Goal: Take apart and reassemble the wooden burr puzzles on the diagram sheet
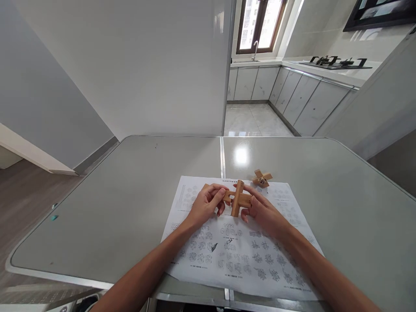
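My left hand (209,203) pinches a notched wooden puzzle piece (228,196) by its left end. An upright wooden bar (238,199) crosses that piece, and another wooden block sticks out to the right of it. My right hand (259,209) has its thumb and fingers closed round this right-hand block (245,200). The pieces meet at the crossing between my hands; how they lock there is too small to tell. Beneath both hands lies a large printed sheet (234,264) with rows of puzzle drawings.
A small assembled wooden burr puzzle (261,178) sits at the sheet's far right edge. The grey table (97,216) has a metal seam (222,158) down its middle. A small teal bit (53,217) lies near the left edge. Beyond stand a white wall panel and a kitchen counter (312,73).
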Tool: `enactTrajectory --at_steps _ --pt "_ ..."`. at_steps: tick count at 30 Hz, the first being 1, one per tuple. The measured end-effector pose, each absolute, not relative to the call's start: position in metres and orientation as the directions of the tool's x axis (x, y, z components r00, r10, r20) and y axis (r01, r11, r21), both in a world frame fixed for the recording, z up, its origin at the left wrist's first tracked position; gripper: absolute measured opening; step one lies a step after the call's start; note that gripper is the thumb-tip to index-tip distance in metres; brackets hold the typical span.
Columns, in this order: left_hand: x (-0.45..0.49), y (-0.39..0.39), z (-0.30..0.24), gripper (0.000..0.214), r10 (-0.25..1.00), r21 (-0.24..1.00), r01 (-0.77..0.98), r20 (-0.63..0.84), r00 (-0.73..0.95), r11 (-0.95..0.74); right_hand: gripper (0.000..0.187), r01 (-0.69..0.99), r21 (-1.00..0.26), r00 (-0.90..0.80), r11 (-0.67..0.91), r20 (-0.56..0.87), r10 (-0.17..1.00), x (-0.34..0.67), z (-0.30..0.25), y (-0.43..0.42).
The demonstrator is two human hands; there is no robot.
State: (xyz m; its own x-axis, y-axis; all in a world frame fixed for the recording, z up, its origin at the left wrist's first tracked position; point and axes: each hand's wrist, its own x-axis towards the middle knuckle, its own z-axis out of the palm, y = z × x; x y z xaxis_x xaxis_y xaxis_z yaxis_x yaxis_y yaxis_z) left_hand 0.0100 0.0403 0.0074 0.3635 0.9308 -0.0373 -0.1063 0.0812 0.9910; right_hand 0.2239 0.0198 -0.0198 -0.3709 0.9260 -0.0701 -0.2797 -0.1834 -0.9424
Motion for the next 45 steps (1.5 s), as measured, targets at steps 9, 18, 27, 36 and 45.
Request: enactTrajectory --at_steps 9,18,27,36,45 --pt "0.01 0.039 0.008 0.048 0.918 0.991 -0.096 -0.05 0.395 0.095 0.063 -0.307 -0.92 -0.468 -0.243 -0.076 0.881 0.229 -0.011 0.017" --pt "0.011 0.039 0.008 0.047 0.916 0.989 -0.114 -0.037 0.399 0.09 0.056 -0.293 -0.921 -0.435 -0.255 -0.109 0.894 0.23 -0.012 0.014" --pt "0.011 0.04 0.007 0.046 0.917 0.989 -0.118 -0.037 0.396 0.091 0.053 -0.339 -0.909 -0.411 -0.242 -0.089 0.907 0.231 -0.012 0.014" --pt "0.008 0.045 0.004 0.043 0.961 0.994 -0.102 -0.015 0.275 0.045 0.05 -0.425 -0.872 -0.335 -0.244 -0.099 0.937 0.236 -0.009 0.016" --pt "0.007 0.042 -0.004 0.03 0.983 0.924 0.342 0.135 0.122 -0.17 0.043 0.028 -0.999 -0.057 -0.037 -0.038 0.998 0.221 -0.01 0.02"
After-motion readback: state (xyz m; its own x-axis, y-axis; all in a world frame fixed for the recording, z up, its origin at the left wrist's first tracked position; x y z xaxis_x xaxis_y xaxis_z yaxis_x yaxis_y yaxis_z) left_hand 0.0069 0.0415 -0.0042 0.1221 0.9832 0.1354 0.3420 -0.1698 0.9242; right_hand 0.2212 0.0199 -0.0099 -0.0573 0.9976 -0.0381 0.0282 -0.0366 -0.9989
